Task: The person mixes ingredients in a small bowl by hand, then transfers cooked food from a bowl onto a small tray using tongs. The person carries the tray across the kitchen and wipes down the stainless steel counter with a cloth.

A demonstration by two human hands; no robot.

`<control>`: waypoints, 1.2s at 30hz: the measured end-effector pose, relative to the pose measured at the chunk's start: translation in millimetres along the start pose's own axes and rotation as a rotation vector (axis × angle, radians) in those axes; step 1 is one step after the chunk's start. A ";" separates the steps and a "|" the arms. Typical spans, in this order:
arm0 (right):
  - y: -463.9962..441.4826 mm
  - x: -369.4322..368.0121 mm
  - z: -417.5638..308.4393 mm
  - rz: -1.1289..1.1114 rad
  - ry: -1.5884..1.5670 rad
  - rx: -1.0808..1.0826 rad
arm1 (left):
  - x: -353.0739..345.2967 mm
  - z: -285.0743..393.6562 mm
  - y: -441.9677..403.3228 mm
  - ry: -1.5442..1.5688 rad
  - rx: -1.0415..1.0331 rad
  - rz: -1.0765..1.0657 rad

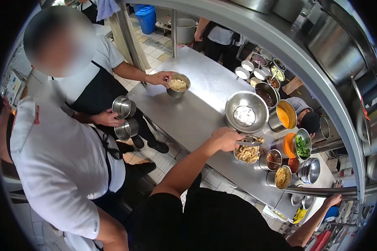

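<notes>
My left hand [227, 139] is closed around metal tongs [248, 143], whose tips reach over a container of pale, shredded food [248, 154]. Just beyond it sits a large steel bowl [246, 111] with a shiny bottom. Off to the right, my right hand [333, 200] is wrapped round the end of a metal rail [318, 190] at the table's edge. Near the tongs stand a pot of orange liquid [285, 115], a bowl of green leaves [302, 144] and a pot of yellowish food [282, 177].
Across the steel table [184, 121], a co-worker's hand holds a small pot [178, 85]; the other holds two empty pots [124, 107]. Another person in white stands close at left. Stacked bowls [310, 170] lie at right. An overhead shelf [255, 25] arches above.
</notes>
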State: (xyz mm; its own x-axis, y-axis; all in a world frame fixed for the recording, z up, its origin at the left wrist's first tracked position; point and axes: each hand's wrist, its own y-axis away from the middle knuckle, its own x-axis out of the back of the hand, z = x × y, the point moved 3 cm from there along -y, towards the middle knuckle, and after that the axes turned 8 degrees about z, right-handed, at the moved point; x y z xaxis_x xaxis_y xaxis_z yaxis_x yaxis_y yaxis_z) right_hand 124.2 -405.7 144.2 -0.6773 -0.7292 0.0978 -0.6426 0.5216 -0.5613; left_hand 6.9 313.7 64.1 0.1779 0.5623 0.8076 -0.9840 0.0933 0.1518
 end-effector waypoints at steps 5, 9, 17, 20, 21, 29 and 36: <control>5.0 -5.7 -12.8 -0.097 0.213 0.092 | -14.8 -6.6 16.5 0.047 -0.004 -0.019; 0.8 0.8 -3.2 -0.132 0.295 0.257 | -21.3 -6.0 22.2 0.045 -0.068 0.038; 20.4 -7.2 -5.4 0.140 0.270 0.348 | -7.7 8.9 37.9 -0.047 0.032 0.017; 11.8 5.1 30.4 0.160 0.460 0.142 | -9.9 -1.5 39.1 -0.063 -0.017 0.166; 26.5 -5.3 10.5 0.186 0.388 0.118 | -5.2 0.6 37.9 -0.062 -0.017 0.212; 76.9 -61.2 -109.4 0.156 -0.148 -0.048 | -5.2 53.9 20.7 -0.356 0.143 0.094; 77.3 -61.1 -99.0 0.099 -0.251 -0.108 | -30.1 66.2 -9.0 -0.528 0.220 0.029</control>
State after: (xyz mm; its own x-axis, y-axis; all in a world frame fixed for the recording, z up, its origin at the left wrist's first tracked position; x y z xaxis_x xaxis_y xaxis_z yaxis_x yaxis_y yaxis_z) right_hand 80.4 -277.0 176.2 -0.6378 -0.7519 -0.1670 -0.6210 0.6303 -0.4660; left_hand 11.1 241.5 76.1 0.1869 0.0703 0.9799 -0.9735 -0.1208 0.1943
